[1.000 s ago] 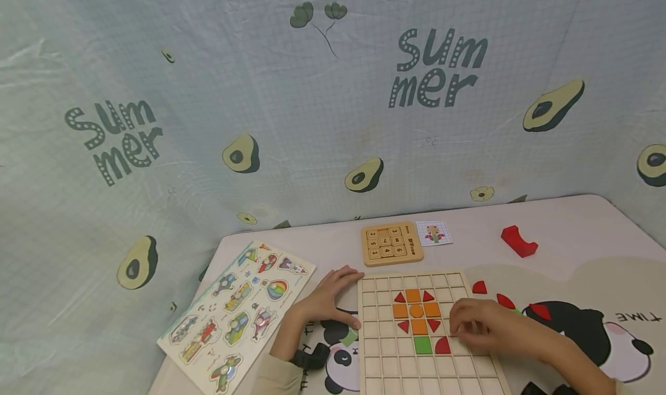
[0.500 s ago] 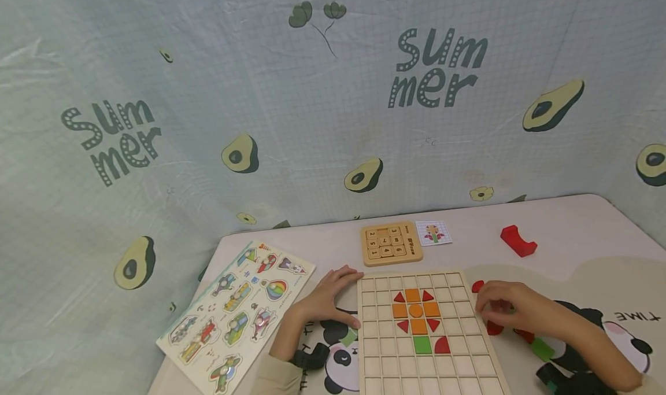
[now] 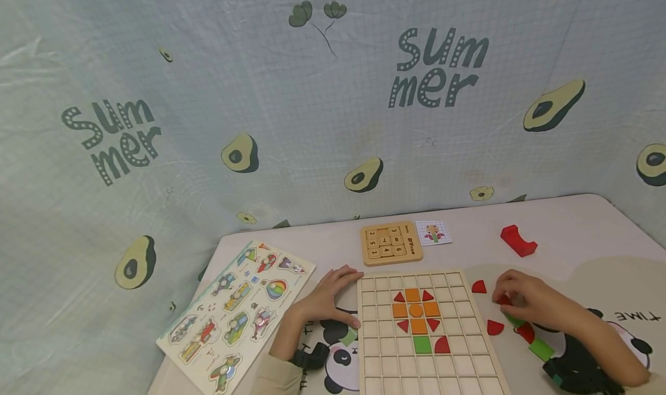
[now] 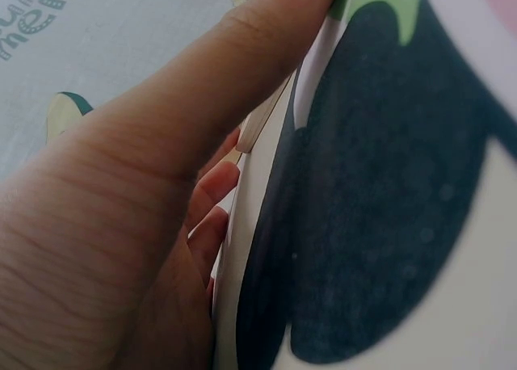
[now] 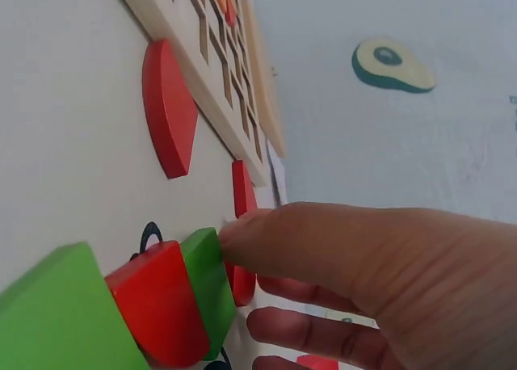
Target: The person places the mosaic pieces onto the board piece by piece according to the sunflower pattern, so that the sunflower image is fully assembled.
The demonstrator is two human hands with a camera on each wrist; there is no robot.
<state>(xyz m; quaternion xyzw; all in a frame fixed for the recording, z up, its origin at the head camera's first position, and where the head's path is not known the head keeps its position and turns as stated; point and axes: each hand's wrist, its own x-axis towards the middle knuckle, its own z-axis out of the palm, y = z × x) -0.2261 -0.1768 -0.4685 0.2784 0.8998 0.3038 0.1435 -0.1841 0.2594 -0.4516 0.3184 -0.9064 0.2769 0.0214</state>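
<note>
My left hand [image 3: 324,302] lies with thumb and fingers spread at the left edge of a wooden grid board [image 3: 373,367]. On the board, orange squares and red triangles surround an orange disc [image 3: 415,310], with a green square [image 3: 422,344] and a red quarter-circle block [image 3: 441,345] below. Right of the board, my right hand [image 3: 538,301] has thumb and fingers around another red quarter-circle block [image 5: 243,288] on the table. The right thumb comes right up to a dark green block [image 5: 208,285]; a red block [image 5: 160,301] and a light green block [image 5: 69,313] lie beside it.
Two more red quarter-circle blocks [image 3: 479,287] lie along the board's right edge. Behind the board are a number slide puzzle [image 3: 392,256], a pattern card [image 3: 434,233] and a red notched block [image 3: 518,242]. A picture peg board [image 3: 244,320] lies at left.
My right hand has moved from over the board's right side out to the loose blocks on the right, with its fingers now around a red one. The left hand has stayed put.
</note>
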